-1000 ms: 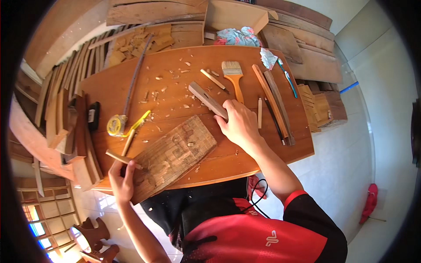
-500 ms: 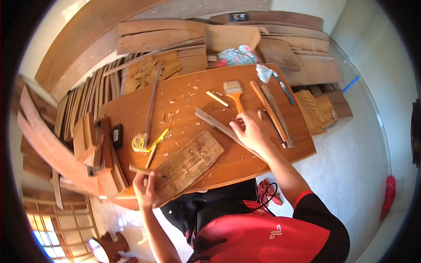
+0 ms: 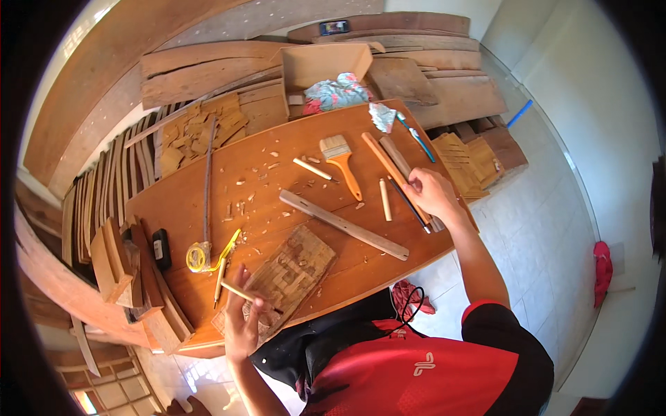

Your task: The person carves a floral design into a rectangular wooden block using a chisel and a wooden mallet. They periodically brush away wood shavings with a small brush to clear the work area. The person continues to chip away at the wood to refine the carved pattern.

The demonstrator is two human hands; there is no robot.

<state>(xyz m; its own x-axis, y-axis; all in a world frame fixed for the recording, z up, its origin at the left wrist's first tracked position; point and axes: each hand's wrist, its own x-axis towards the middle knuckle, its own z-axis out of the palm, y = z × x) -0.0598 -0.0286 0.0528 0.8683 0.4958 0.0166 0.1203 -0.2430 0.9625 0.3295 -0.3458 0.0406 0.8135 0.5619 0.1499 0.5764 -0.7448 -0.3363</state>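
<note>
My left hand (image 3: 244,320) is closed around a thin wooden-handled carving tool (image 3: 238,290), its dark tip above a carved wooden board (image 3: 297,267) at the table's near edge. To the right, the fingers of my right hand (image 3: 433,194) curl over a long orange-brown wooden handle (image 3: 386,157). That hand partly covers a grey-brown wooden bar (image 3: 393,147) lying alongside. Left of it are a dark thin tool (image 3: 411,205), a pale wooden stick (image 3: 385,200) and a flat paintbrush (image 3: 341,165). A long grey wooden strip (image 3: 343,225) lies between my hands.
Wood shavings dot the table (image 3: 277,149). A tape measure (image 3: 198,256), pale-handled tool (image 3: 316,168) and black object (image 3: 161,248) lie there, with stacked wood blocks (image 3: 118,267) at left. Behind are a cardboard box (image 3: 326,62) with cloth and planks (image 3: 208,66).
My right hand has moved right, from beside the paintbrush handle to the long wooden handle. My left hand has tilted its carving tool over the board. The whole view has shifted.
</note>
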